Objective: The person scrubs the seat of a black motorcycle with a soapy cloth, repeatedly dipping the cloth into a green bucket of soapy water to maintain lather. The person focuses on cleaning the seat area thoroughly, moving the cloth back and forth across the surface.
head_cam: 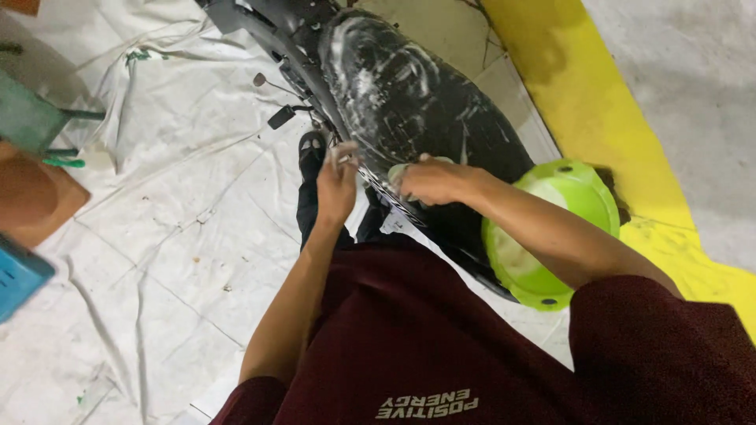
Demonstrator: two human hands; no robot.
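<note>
On the left lies a white sheet [157, 260] spread over the floor, wrinkled and a bit dirty. At the left edge there is a green frame [27, 118], a brown board [35, 197] and a blue box [20, 275].

The left hand [337, 185] rests on the near edge of the black seat [409, 94]. Its fingers are bent and pinch at the edge, where a strip of trim [386, 193] runs. I cannot tell if they grip something small there.

The seat belongs to a motorbike. It is big, black and smeared with white soap. It looks wet, so it is likely slippery. It looks soft on top and stiff at the rim, and too heavy to lift, so the rim is the best place to hold it.

The right hand [433, 182] is closed around a pale green sponge [398, 171]. Only a bit of sponge peeks out by the fingers. It is probably soft, light and squishy. It presses on the seat's edge, just beside the left hand. The seat lies under and past both sets of fingers.

A green bowl [587, 197] sits under the right forearm, near the seat. Further right, a yellow stripe [606, 102] runs across the grey floor [693, 94].
</note>
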